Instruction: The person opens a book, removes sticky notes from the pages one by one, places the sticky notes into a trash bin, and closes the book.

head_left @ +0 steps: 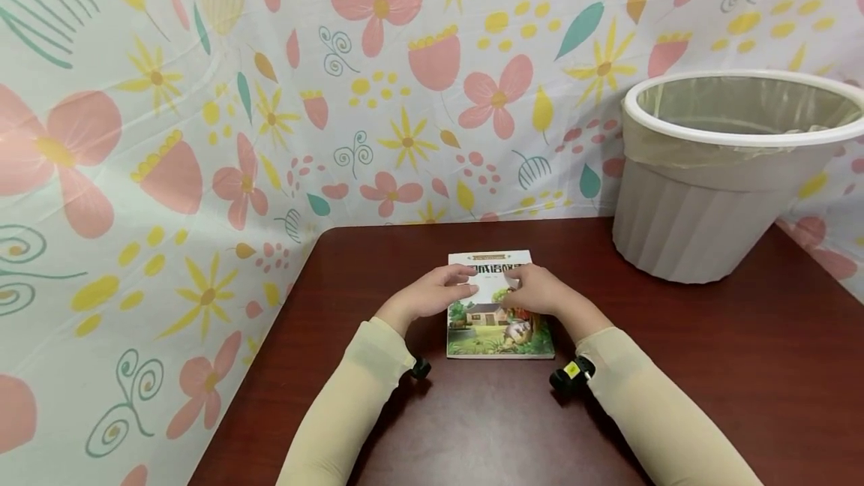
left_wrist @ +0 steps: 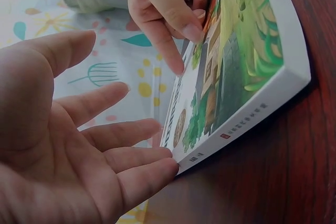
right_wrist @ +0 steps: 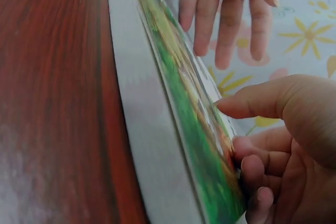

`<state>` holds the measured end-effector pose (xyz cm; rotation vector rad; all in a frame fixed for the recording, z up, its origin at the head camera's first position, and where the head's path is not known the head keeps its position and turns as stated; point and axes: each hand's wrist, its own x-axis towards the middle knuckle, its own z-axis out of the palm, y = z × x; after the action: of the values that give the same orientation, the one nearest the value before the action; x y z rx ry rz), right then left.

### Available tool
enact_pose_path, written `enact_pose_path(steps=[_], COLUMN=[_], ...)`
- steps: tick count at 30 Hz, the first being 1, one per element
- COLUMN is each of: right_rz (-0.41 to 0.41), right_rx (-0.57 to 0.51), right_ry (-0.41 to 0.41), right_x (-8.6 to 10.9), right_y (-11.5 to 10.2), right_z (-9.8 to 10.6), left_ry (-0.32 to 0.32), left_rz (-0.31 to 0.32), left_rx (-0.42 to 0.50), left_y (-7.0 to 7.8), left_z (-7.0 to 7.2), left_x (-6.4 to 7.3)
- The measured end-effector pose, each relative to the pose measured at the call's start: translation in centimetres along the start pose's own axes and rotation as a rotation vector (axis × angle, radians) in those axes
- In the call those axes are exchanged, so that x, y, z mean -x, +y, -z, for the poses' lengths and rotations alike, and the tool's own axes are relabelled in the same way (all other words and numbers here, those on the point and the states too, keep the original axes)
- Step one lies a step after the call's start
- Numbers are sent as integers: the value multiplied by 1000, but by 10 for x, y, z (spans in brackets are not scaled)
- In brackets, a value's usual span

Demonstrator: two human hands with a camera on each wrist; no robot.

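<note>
A paperback book (head_left: 499,336) with a white top, Chinese characters and a painted house scene lies flat on the dark red table (head_left: 486,411). My left hand (head_left: 435,292) is over its left edge. In the left wrist view that hand (left_wrist: 79,150) has its fingers spread and nearly straight, the lower fingertips at the book's spine. Over the cover's right side is my right hand (head_left: 543,292). In the right wrist view its thumb (right_wrist: 257,100) reaches the cover, with the other fingers loosely bent beside it; their exact contact is partly hidden.
A grey bin (head_left: 695,216) with a white rim and a plastic liner stands at the table's back right. Behind the table hangs a flower-patterned cloth (head_left: 405,96), which also runs along the left side. Each wrist carries a small black device (head_left: 570,375).
</note>
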<state>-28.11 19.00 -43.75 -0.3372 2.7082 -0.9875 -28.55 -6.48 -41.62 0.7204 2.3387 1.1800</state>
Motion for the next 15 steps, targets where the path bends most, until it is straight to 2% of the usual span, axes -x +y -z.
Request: enact_pose_path(steps=[6,15], right_rz=[-1,3], right_rx=[-58,-77], right_ry=[0,-10], right_x=[1,-1], right_y=[3,-6], right_z=[-1,-2], left_ry=[-23,-11], left_rz=[12,14], left_rx=[-20,-3], left_y=[-3,-7], left_z=[1,8], left_x=[-1,4])
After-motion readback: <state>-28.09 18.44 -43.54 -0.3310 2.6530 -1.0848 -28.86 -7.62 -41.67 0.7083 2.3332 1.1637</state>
